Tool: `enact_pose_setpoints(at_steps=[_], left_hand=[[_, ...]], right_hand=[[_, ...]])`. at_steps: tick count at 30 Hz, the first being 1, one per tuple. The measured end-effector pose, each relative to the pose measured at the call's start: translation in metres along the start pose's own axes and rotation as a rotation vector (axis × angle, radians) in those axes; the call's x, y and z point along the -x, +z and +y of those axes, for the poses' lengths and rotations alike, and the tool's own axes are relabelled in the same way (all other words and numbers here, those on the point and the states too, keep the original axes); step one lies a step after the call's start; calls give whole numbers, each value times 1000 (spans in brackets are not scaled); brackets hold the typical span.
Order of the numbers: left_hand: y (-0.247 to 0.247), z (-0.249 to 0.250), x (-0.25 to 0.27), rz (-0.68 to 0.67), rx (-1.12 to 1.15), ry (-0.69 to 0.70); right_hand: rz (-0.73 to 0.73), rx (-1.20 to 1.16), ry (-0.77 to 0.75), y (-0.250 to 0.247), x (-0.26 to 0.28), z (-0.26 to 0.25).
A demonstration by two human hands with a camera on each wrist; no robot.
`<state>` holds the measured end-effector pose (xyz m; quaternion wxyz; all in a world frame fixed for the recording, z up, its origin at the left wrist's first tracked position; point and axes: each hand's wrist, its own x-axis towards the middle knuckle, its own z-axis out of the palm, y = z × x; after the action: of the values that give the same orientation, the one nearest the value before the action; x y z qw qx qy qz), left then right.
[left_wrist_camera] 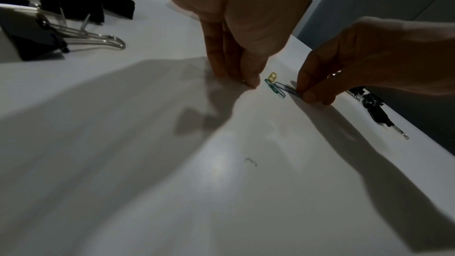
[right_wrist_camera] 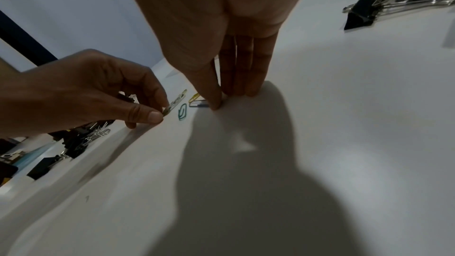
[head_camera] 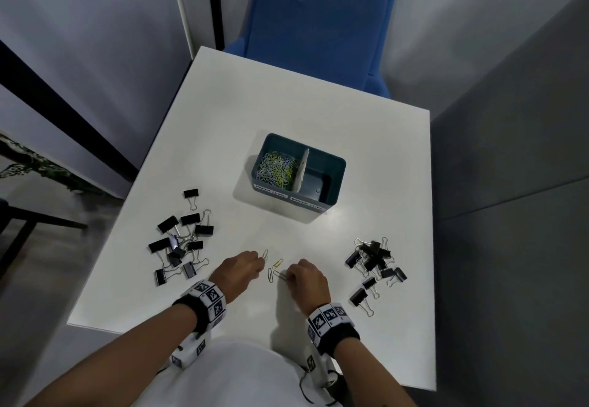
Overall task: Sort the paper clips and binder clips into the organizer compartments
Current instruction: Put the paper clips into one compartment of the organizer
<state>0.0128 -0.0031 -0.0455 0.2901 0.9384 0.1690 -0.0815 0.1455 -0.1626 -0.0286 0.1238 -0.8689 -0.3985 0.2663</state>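
Observation:
A teal two-compartment organizer (head_camera: 331, 164) stands mid-table; its left compartment holds several coloured paper clips (head_camera: 276, 169) and its right one looks empty. At the near edge my left hand (head_camera: 259, 260) pinches a pale paper clip (right_wrist_camera: 176, 101) between thumb and forefinger. My right hand (head_camera: 288, 276) pinches the end of a blue paper clip (left_wrist_camera: 285, 88) lying on the table. Between the hands lie a green paper clip (right_wrist_camera: 182, 112) and a yellow paper clip (head_camera: 279, 261). Black binder clips sit in a left pile (head_camera: 181, 241) and a right pile (head_camera: 373, 263).
The white table (head_camera: 287, 104) ends close to my body. A blue chair (head_camera: 318, 17) stands at the far side. Grey walls close in on the left and right. Bare tabletop lies between the hands and the organizer.

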Motion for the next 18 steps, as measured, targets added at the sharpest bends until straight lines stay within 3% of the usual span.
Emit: enact_pose_setpoints(at_steps=[5, 9, 14, 18], left_hand=[[0, 8, -8, 40, 52, -117], [3, 5, -18, -7, -41, -36], [-6, 10, -24, -41, -165, 26], [-7, 15, -29, -69, -265, -10]], right_hand=[[46, -20, -81, -3, -11, -6], [19, 37, -172, 3, -21, -10], [22, 67, -143, 16, -25, -11], [32, 49, -105, 15, -25, -14]])
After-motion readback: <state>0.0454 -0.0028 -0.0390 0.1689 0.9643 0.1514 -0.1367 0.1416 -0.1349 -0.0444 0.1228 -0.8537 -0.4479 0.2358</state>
